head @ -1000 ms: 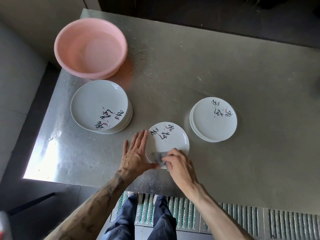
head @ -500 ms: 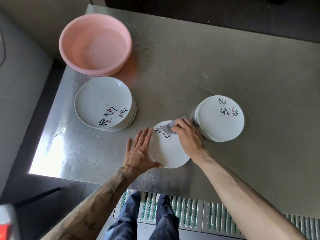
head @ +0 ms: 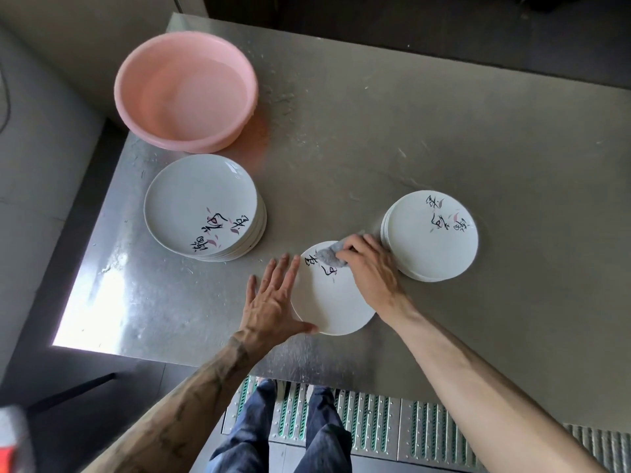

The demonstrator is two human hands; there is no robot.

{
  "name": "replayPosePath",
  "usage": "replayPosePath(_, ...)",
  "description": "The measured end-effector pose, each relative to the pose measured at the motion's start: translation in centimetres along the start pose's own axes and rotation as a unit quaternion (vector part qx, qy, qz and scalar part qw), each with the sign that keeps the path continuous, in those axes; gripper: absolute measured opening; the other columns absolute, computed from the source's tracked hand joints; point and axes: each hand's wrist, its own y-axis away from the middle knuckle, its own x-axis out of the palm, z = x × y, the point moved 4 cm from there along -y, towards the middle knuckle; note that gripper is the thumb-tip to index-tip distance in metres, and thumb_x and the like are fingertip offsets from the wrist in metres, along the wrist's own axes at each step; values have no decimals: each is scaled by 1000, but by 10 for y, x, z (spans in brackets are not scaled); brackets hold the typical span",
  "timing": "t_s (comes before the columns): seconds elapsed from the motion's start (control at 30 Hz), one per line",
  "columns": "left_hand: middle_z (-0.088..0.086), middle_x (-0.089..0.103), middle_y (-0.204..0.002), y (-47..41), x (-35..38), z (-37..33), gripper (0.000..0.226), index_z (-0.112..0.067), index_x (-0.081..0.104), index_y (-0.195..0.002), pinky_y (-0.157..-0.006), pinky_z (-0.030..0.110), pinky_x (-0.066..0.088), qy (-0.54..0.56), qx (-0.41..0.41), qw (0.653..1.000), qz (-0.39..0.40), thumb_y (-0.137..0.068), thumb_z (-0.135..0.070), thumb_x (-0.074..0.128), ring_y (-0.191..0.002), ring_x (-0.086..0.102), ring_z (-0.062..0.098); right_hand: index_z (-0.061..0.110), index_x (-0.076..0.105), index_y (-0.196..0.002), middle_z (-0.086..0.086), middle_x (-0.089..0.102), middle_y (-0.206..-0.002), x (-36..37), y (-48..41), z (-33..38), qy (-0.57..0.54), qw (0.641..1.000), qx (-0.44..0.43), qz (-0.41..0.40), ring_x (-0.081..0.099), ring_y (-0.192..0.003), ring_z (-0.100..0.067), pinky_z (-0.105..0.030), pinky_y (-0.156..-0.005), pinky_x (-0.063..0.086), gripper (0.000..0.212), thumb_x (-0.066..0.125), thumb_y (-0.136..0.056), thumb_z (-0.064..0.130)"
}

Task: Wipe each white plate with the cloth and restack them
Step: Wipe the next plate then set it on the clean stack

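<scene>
Compared with one second ago, the cloth (head: 329, 253) has travelled from the near rim of the single plate (head: 333, 298) to its far rim, where it has stayed since half a second ago. The left hand (head: 273, 302) has not shifted. In view are one single plate, two plate stacks, one cloth, one basin and two hands; the number of plates per stack cannot be read. The single plate lies flat on the metal table (head: 409, 131). It is white and round, with black brush characters and pink flecks near its far edge. The right hand (head: 372, 268) grips the bunched grey cloth against those characters. The left hand lies released, fingers straight, against the plate's left rim, thumb touching its near rim. The left stack (head: 201, 203) stands far-left of the plate, the right stack (head: 433, 240) just right of it, and the pink basin (head: 177, 143) beyond the left stack.
</scene>
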Motion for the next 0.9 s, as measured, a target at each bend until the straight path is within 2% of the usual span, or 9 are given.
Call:
replayPosePath(0.1,-7,-11,-171,1,0,0,151,-33,-15,-161,-126,56,-1,-5,1,1000,1,-56,-70,87,-157,-13,17,15,76,-95,1,65,-106,-3,14,-8,10,999,50,-17,55,-94,-28,-41,-75,50,27,61,-80,-3)
replayPosePath(0.17,-6,-12,-171,0,0,1,151,-32,-16,-161,-126,56,-1,-6,4,1000,0,-56,-70,87,-157,-13,18,17,76,-97,0,63,-103,-2,37,-11,8,995,104,-5,55,-95,-27,-41,-82,50,21,64,-87,1)
replayPosePath(0.3,-5,-13,-171,0,0,0,152,-31,-17,-160,-126,56,-2,-8,5,1000,2,-56,-70,87,-157,-14,19,20,76,-97,2,62,-103,-1,85,4,-38,982,182,18,55,-94,-26,-41,-71,55,15,67,-89,11)
replayPosePath(0.37,-5,-12,-171,0,0,-1,152,-31,-16,-161,-126,56,-1,-5,5,1000,0,-56,-70,87,-157,-14,19,19,76,-99,2,62,-103,-1,85,7,-41,982,185,26,55,-94,-27,-42,-72,55,16,67,-89,10)
replayPosePath(0.5,-4,-13,-171,0,0,-1,152,-33,-18,-160,-126,55,-1,-15,3,1000,2,-56,-72,85,-157,-14,18,15,77,-106,0,65,-109,-1,37,-6,-38,984,176,-15,54,-102,-29,-38,-86,48,24,63,-90,3)
replayPosePath(0.67,-5,-12,-171,1,-1,-3,150,-32,-16,-161,-127,53,-1,-17,-2,1000,-1,-57,-72,85,-157,-13,18,15,74,-112,-1,64,-115,5,23,5,-48,986,158,-1,55,-104,-28,-39,-94,46,26,59,-94,4)
replayPosePath(0.77,-5,-14,-171,1,0,-3,151,-31,-17,-161,-127,52,-3,-13,-2,1000,-3,-57,-72,85,-157,-13,18,17,75,-109,2,65,-113,9,53,26,-92,984,152,0,57,-104,-25,-39,-89,50,22,65,-92,8)
replayPosePath(0.9,-7,-13,-170,0,0,-3,151,-31,-17,-161,-127,50,-2,-13,-8,1000,-2,-56,-78,81,-157,-13,16,20,76,-102,7,63,-103,19,82,67,-122,989,83,30,58,-93,-19,-34,-73,56,18,74,-88,10)
